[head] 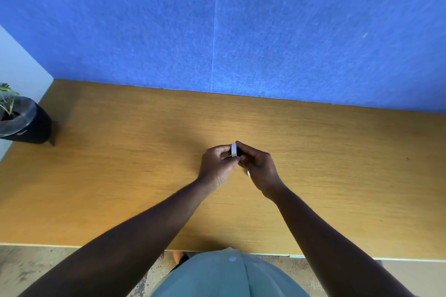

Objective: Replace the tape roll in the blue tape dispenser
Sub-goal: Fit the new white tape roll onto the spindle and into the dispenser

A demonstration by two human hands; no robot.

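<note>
both hands meet above the middle of the wooden table (120, 164), and between them sits a small white tape roll (233, 149), standing on edge so its rim faces the camera. taking that roll as the landmark: the left hand (217, 164) is pressed against its left side, the right hand (258, 166) against its right side, and something dark shows just to the right of the roll, tucked under the right fingertips (241, 146); it is too hidden to say whether that is the dispenser's hub, its body, or only shadow. no blue tape dispenser can be made out clearly anywhere; if it is present it is wrapped inside the right palm. a small pale sliver peeks out below the right hand, nearer the person than the roll, and its nature cannot be told. judged from this, the job looks to be in its middle: a roll is in hand and seems to be getting fitted or pulled free at the hub, but which of the two cannot be told, and threading the tape to the cutter appears still to come. the fingers of both hands are curled in tight, pinching narrowly around the roll, with no open gap showing. far left of the roll, at the table's edge, stands a dark plant pot (26, 125), and behind it all rises a blue felt panel (289, 31).
</note>
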